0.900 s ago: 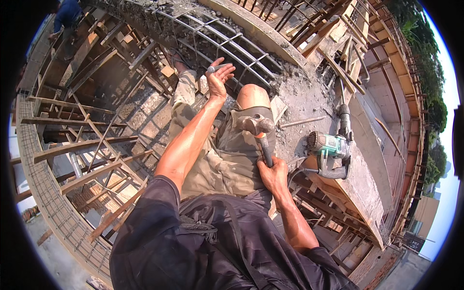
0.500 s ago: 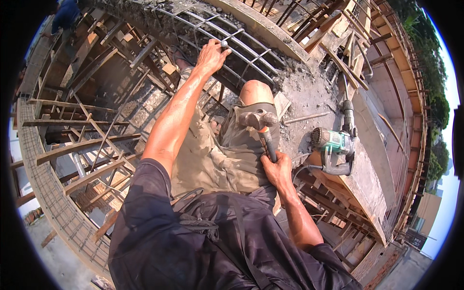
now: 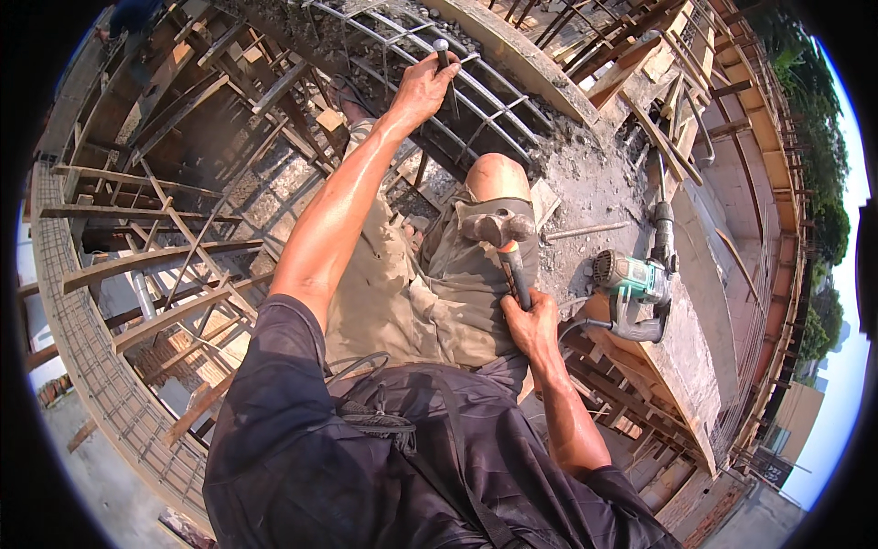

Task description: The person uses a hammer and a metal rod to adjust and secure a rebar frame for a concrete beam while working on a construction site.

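My left hand [image 3: 421, 91] is closed round a steel chisel [image 3: 454, 102], its bright rounded head sticking up past my fingers and its dark shaft pointing down. It hovers at the rebar grid [image 3: 494, 113] that spans a trough in broken concrete; whether the chisel's tip touches anything I cannot tell. Lower down, my right hand [image 3: 532, 322] grips the dark handle of a hammer [image 3: 498, 227]. The hammer's worn head rests over or just above my bent leg, beneath my bare knee.
On the concrete to the right lies a green and grey demolition drill [image 3: 636, 279] with its bit pointing away. A loose metal bar [image 3: 585, 231] lies near my knee. Timber props [image 3: 174, 256] and gaps drop away at left. Formwork boards [image 3: 512, 55] edge the trough; a person [image 3: 137, 18] is at upper left.
My left hand has shifted a little up and right, and the chisel now shows more of its shaft below my fingers. The hammer and right hand have barely moved.
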